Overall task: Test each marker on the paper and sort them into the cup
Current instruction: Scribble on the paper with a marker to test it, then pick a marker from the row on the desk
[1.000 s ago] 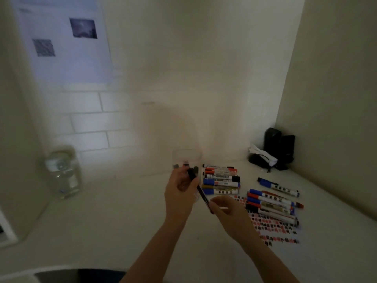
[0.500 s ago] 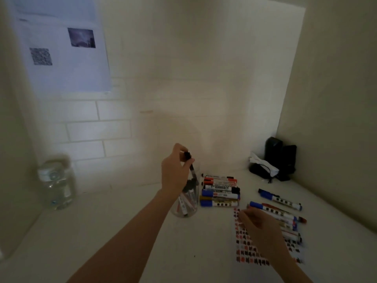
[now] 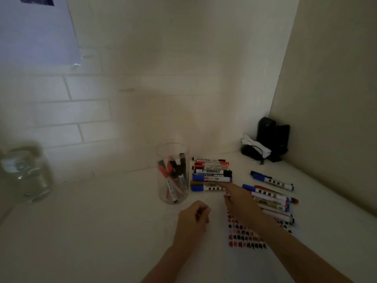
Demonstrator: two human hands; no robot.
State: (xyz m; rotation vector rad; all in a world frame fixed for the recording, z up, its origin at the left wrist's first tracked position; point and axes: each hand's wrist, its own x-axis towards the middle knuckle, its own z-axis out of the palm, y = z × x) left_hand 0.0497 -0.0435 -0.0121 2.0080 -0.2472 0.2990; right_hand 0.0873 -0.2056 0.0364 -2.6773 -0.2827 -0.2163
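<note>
two bare hands over a white table (image 3: 91, 231). left hand (image 3: 192, 220) nearest, fingers curled loosely, holding nothing that shows; half a second ago it was raised over the cup with a marker, now it is down on the table, just in front of the cup. right hand (image 3: 237, 198) has moved forward from the paper; fingers straight, tips touching the nearest markers of the row, gripping nothing.

paper (image 3: 246, 235) under the right forearm, one sheet, rows of small red and black test marks.

right pile of markers (image 3: 271, 199) on the paper's far edge: about seven, white barrels, mostly blue caps; one more blue marker (image 3: 272, 180) lies apart behind them.

row of markers (image 3: 211, 173) beside the cup: six or so, side by side, caps red, black, blue, one gold.

cup (image 3: 172, 172): one, clear, upright, left of the row; about five markers inside, leaning, red and black caps.

far left, one blurred glass jar (image 3: 25, 174). far right corner, black items (image 3: 269, 139) with white tissue.
</note>
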